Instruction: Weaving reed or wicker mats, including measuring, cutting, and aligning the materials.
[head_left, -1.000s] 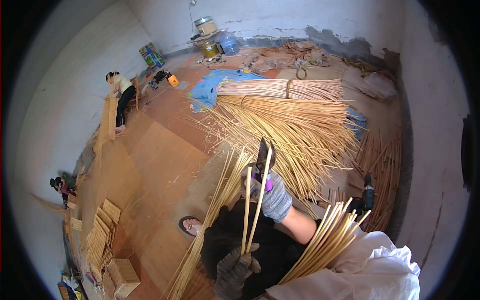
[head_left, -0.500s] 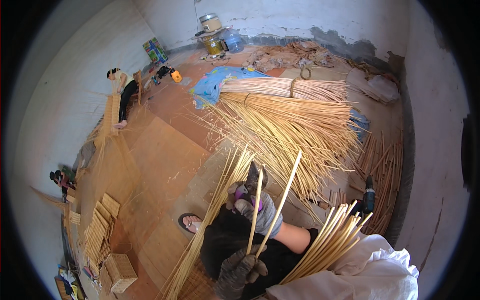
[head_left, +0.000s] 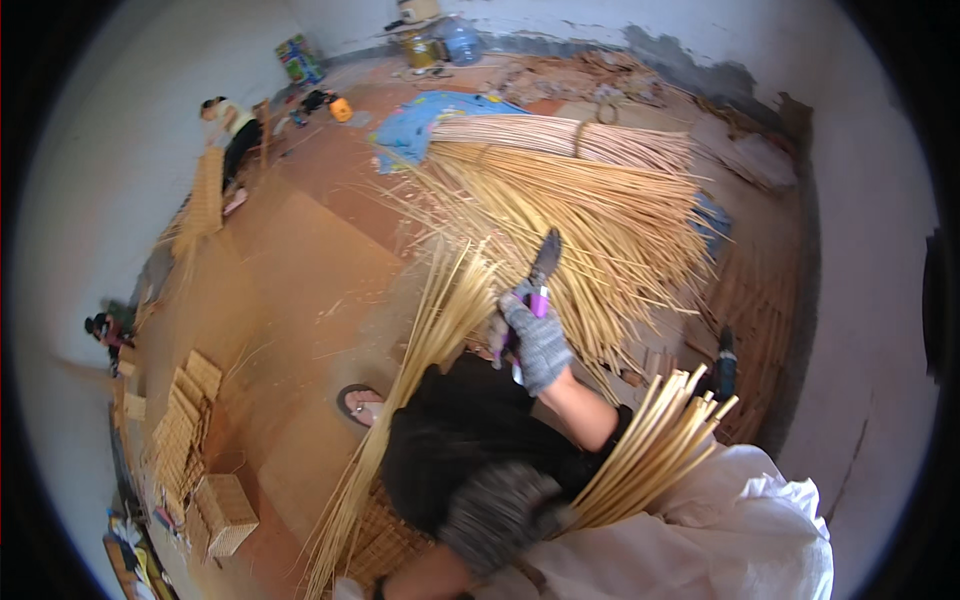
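My right hand (head_left: 540,345), in a grey knit glove, grips pruning shears (head_left: 546,258) with purple handles and dark blades pointing up and away. My left hand (head_left: 505,515), also gloved, is low over my black-clad lap (head_left: 450,430). Motion smears it and its fingers are unclear. Its fingertips are beside the lower ends of a bundle of pale rods (head_left: 650,450), which lies against my right side over white cloth (head_left: 690,535). Along my left runs a bunch of long thin rods (head_left: 400,400), partly over a woven piece (head_left: 385,535).
Large bundles of rods (head_left: 590,215) lie ahead on a blue cloth (head_left: 440,115). A cordless drill (head_left: 725,365) stands at right near scattered sticks (head_left: 765,340). Woven panels (head_left: 185,425) and a woven box (head_left: 222,513) are at left. A person (head_left: 235,130) sits at far left.
My left hand has dropped to the right toward the bundle at my side; the two upright rods it held no longer show in it. My right hand has moved slightly up and right with the shears.
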